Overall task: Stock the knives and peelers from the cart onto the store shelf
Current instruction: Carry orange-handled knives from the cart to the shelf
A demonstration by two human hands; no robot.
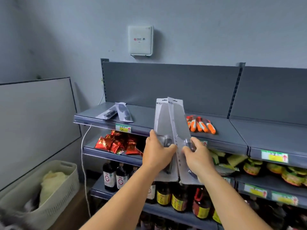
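Both hands, left hand (157,152) and right hand (196,156), each grip a carded cleaver, left cleaver (163,120) and right cleaver (180,121), by the handle. Blades point up toward the top shelf (146,113), whose bare middle sits straight ahead, so either hand's about as close.

1. Two packaged cleavers (163,123), one gripped in each hand.
2. Two dark-handled packs (116,112) left of the grip.
3. Four orange-handled knives (201,124) right of it.
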